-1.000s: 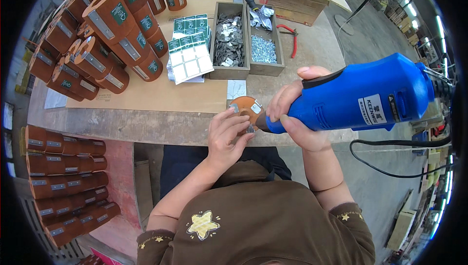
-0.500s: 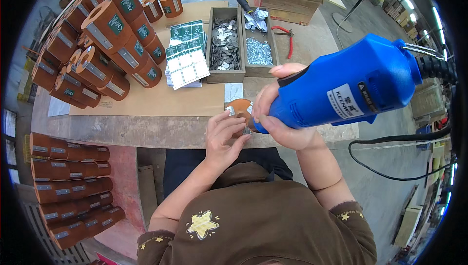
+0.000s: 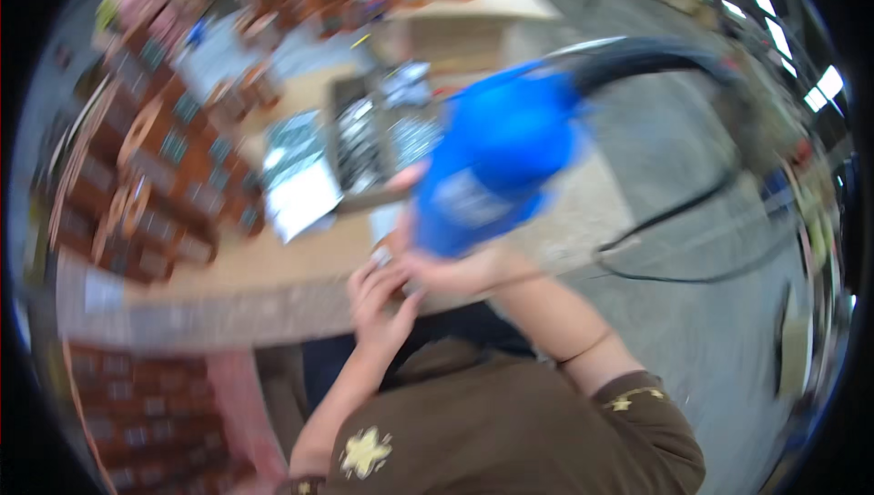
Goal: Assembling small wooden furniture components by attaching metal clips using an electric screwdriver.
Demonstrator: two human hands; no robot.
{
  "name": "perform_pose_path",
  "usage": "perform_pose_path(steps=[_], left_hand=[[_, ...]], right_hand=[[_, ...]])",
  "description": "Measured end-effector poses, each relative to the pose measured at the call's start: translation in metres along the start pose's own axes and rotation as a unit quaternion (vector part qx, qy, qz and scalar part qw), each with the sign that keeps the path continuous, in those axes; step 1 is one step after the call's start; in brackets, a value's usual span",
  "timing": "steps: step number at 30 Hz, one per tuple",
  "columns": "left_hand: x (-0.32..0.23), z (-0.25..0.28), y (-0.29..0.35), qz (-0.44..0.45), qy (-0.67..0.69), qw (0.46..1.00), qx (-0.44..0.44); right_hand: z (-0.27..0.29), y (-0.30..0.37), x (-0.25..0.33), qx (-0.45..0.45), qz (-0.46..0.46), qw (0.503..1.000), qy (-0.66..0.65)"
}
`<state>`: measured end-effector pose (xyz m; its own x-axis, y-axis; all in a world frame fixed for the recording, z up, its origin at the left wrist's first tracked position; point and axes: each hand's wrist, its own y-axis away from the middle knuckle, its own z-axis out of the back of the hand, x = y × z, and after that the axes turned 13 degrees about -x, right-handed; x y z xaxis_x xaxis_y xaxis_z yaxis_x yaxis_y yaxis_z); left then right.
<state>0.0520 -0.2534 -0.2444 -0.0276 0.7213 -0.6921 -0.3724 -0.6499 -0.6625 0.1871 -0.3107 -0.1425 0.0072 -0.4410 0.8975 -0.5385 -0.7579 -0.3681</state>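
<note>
The picture is motion-blurred. My right hand (image 3: 451, 267) grips a big blue power tool (image 3: 496, 163) whose black cord (image 3: 692, 213) loops off to the right. The tool's nose points down at the near edge of the workbench (image 3: 273, 299). My left hand (image 3: 378, 299) sits just under that nose, fingers pinched on a small piece that the blur and the tool mostly hide. Both forearms come up from my brown top at the bottom.
Stacked brown wooden cylinders with green labels (image 3: 155, 185) fill the bench's left side. Two trays of metal fasteners (image 3: 373, 135) and a sheet of green-and-white labels (image 3: 296, 176) lie behind the tool. More brown pieces fill shelves (image 3: 137, 395) at lower left. Grey floor lies right.
The view has swung and blurred. The blue tool has tipped more upright and moved left toward the middle. Both hands stay together at the bench edge.
</note>
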Motion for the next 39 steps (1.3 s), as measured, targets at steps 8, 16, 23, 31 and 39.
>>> perform_pose_path(steps=[8,16,23,31,39], left_hand=[[-0.005,0.002,0.006,-0.097,-0.004,0.993,-0.065],[0.000,-0.010,0.009,-0.035,0.078,0.995,-0.045],[0.024,-0.017,0.012,0.039,0.102,0.993,-0.051],[0.002,0.011,-0.001,-0.063,0.000,0.998,-0.005],[-0.007,0.006,-0.001,0.007,-0.020,0.999,-0.028]], right_hand=[[-0.022,-0.010,-0.001,0.005,0.077,0.997,0.003],[-0.014,-0.002,0.028,-0.046,0.121,0.992,0.003],[-0.028,-0.009,0.026,-0.006,0.130,0.991,0.026],[-0.035,-0.003,0.023,-0.040,0.107,0.990,0.081],[-0.032,0.004,0.019,-0.068,-0.013,0.997,0.027]])
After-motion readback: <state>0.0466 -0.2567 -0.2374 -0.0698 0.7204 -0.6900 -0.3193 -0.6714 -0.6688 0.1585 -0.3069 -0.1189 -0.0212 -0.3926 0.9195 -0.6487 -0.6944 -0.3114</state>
